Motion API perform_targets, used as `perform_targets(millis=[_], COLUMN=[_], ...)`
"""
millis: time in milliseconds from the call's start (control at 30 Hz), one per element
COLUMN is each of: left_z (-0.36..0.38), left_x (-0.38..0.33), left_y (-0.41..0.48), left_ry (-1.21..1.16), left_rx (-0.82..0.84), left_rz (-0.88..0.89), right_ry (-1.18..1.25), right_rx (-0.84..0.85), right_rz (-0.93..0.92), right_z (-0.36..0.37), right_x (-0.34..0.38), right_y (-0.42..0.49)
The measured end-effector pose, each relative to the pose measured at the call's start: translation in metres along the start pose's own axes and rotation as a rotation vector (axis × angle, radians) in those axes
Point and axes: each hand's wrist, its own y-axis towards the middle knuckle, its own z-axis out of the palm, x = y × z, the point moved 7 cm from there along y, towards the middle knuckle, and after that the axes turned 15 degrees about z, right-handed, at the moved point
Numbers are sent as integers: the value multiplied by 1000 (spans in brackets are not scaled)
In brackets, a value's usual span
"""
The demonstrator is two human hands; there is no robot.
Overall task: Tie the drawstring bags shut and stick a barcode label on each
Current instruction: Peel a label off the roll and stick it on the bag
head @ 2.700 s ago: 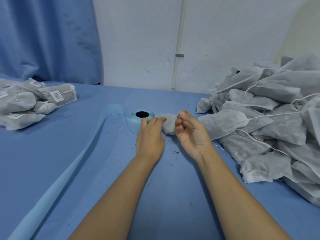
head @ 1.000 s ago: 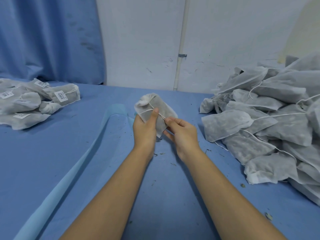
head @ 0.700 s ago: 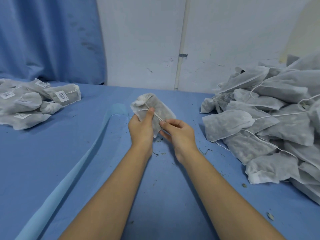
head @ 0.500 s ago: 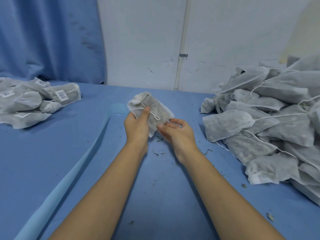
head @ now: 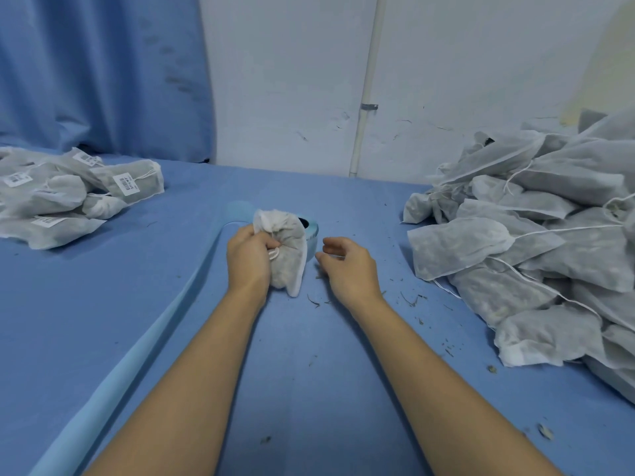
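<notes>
While the left hand (head: 249,261) grips the drawstring bag (head: 288,255) on end, the label roll (head: 312,239) lies just beyond the loosely curled, empty right hand (head: 347,269), the nearer one.

The drawstring bag (head: 287,249) hides most of the label roll (head: 312,231) just behind it. The left hand (head: 247,261) grips the bag and covers its left side. Just right of the bag, the right hand (head: 347,266) is curled, but whether it pinches the drawstring (head: 274,252) is too hard to see. Far left of the bag, the labelled bags (head: 68,197) run off the edge, their barcodes too small to read. Far right, the pile of bags (head: 549,242) is cut off too.
</notes>
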Motion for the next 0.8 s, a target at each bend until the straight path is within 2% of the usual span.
perform_targets(millis=[167,367,633,800], left_z=[10,3,16,19], left_x=[-6,6,12,7], left_y=[-1,4,5,-1], left_ry=[78,297,250,219], left_rx=[121,95,349,341], left_rz=[102,62,-77,-22], right_ry=[-96,-116,-77,-172], right_rx=[52,109,-97,-164], right_rz=[5,-28,7,-22], right_z=[7,15,-5,1], right_x=[9,12,5,8], right_y=[17,20,11,5])
